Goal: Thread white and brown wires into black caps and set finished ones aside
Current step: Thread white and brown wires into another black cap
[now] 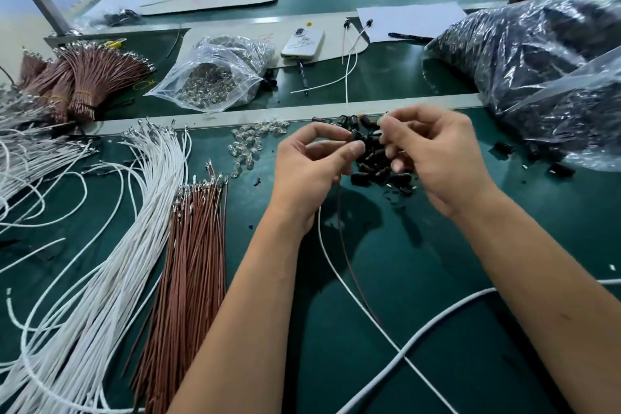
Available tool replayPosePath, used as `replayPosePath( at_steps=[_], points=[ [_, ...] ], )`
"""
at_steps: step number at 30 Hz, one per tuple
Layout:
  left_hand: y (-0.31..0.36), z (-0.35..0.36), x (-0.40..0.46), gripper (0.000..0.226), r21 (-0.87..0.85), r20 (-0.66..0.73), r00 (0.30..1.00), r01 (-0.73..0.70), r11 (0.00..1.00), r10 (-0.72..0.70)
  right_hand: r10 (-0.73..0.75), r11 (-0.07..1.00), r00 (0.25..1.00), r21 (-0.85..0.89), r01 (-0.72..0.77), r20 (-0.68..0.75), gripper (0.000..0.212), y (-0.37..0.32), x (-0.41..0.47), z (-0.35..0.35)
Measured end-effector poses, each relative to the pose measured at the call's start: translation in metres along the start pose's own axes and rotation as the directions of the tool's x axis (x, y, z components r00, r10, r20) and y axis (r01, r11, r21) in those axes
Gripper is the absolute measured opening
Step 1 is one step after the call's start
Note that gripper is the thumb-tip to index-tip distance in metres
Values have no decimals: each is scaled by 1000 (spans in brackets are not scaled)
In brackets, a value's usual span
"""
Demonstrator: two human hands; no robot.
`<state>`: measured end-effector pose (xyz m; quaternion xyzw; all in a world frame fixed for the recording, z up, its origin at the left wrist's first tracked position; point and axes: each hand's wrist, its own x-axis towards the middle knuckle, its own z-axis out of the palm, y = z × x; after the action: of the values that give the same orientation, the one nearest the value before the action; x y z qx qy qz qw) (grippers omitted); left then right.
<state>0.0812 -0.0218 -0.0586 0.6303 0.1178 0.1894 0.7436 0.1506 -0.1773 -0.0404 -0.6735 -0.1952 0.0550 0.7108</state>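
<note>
Item in hand: one white wire and one brown wire, both trailing from our left hand, whose grip pinches their upper ends at a black cap. Our right hand has fingers curled at the cap pile; what it holds we cannot tell. Done, we judge: two capped assemblies lying far across the counter. Left: large loose stocks of white wires and brown wires
</note>
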Motion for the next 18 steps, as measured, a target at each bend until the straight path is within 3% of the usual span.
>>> replayPosePath(
  at_steps=[3, 11, 18],
  points=[
    [-3, 3, 0, 17, 51, 79, 995, -62, 997, 58, 11, 997, 999, 75, -14, 37, 9, 8, -7, -12],
    [-7, 0, -1, 17, 128, 130, 986, -119, 985, 102, -83, 996, 994, 26, 81, 66, 5, 12, -9, -13],
    [-9, 0, 0, 17, 149, 134, 985, -133, 980, 114, -153, 972, 977, -155, 176, 146, 6, 18, -7, -20]
  ],
)
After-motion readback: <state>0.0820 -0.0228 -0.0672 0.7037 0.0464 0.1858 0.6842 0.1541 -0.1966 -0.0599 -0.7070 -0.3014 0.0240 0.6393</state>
